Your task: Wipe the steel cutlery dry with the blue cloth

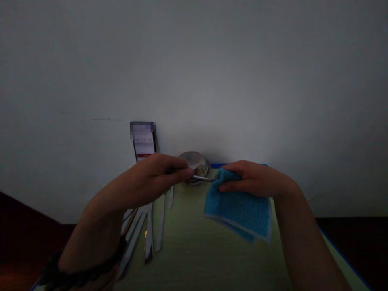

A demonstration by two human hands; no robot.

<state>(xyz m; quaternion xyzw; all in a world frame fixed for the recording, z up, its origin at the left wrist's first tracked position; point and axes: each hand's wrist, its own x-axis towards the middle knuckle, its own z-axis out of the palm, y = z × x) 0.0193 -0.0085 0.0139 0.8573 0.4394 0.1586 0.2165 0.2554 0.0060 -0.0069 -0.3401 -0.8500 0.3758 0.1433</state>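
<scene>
My left hand (169, 173) is closed, pinching one end of a thin metal utensil (203, 178) between thumb and fingers. Its other end runs into a blue cloth (238, 214) with pale edging, which my right hand (253, 178) grips around it. The cloth hangs down in a fold over the table. Whether the utensil is a knife or some other cutlery I cannot tell, since both ends are covered. Below my left forearm lie several metal table knives (160, 226), fanned out side by side and partly hidden by the arm.
A round metal dish (192, 157) stands at the table's back, behind my hands. To its left a phone (144, 139) leans upright against the pale wall (230, 81). The greenish table (212, 258) has a blue edge. A dark band (87, 270) circles my left forearm.
</scene>
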